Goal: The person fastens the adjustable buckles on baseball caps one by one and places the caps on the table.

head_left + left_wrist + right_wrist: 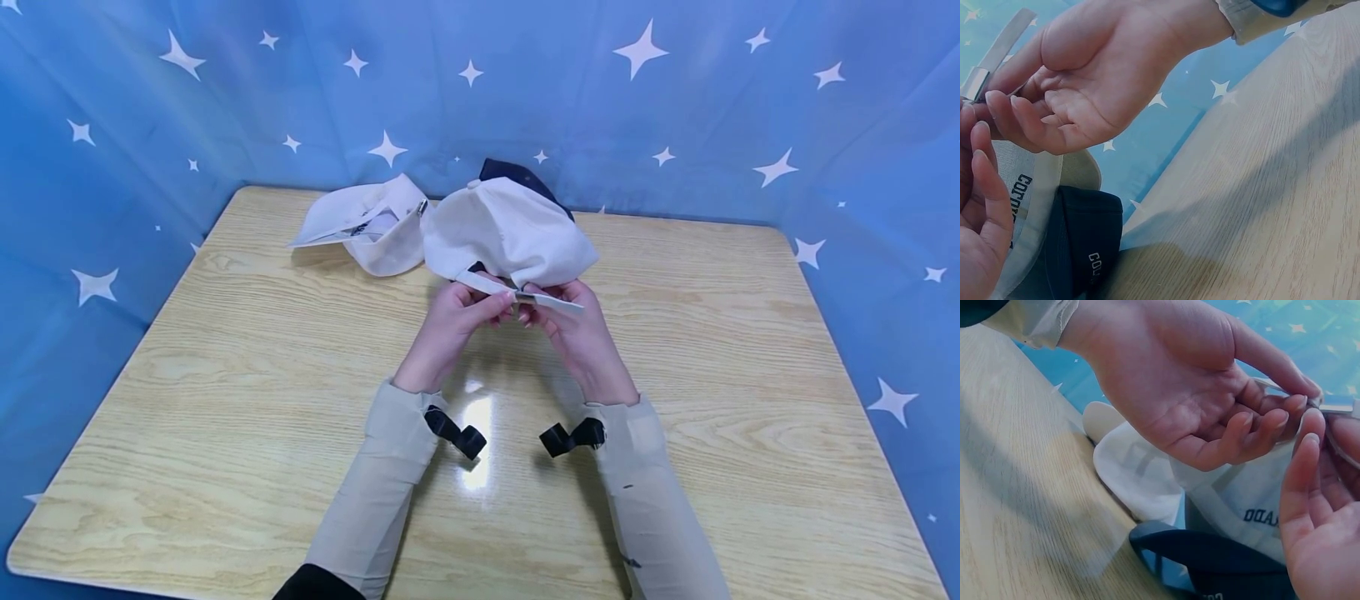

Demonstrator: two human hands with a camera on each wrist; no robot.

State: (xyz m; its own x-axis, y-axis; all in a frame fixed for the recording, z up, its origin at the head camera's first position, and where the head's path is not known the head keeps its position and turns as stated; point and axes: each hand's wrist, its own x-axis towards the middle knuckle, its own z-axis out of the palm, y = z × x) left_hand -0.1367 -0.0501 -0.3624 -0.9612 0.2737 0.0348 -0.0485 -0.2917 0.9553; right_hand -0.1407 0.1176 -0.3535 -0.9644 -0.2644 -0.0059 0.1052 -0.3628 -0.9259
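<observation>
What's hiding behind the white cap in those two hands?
A dark blue cap: part pokes out beyond the white cap in the head view, and the left wrist view shows pale lettering on it. From the head view, the rest is covered.

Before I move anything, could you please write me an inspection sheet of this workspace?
Surface: wood-grain table, with a bright reflection between the forearms.
Job's things: white cap, its strap and metal buckle between the hands; whether the strap is fastened, I cannot tell.
Clutter: second white cap on the table, to the left; dark cap, partly hidden behind the held one.
Hands: left hand and right hand pinch the strap near the buckle.
Cables: nothing seen.
Surroundings: blue backdrop with white stars, behind the table and along both sides.
</observation>
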